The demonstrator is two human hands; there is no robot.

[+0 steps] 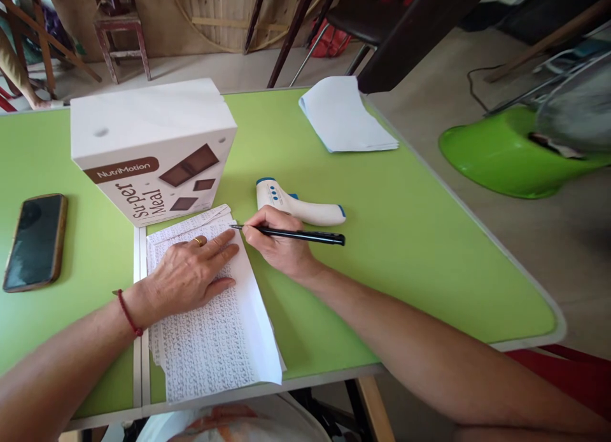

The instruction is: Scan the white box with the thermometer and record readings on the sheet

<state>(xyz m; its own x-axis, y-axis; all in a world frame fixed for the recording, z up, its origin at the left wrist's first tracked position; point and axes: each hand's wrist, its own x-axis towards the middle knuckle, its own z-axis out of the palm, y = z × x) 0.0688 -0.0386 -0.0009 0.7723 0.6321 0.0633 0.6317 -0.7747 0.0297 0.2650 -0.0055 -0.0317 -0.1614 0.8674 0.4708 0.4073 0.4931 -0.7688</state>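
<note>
Green tabletop (405, 264); written sheet (210, 346) at its near edge, left of middle, just nearer than the white box (153, 124). Right hand (284, 241) pinches a black pen (315, 237), tip at the sheet's far right part; left hand (188, 270) flat on the page, fingers slightly spread. Rows of script fill most of it; right strip bare, apparently the part left. Count: two hands, one pen, one box, one phone (35, 241), one thermometer gun (310, 210), one folded paper bundle (348, 117) far right (sheets within uncountable).
</note>
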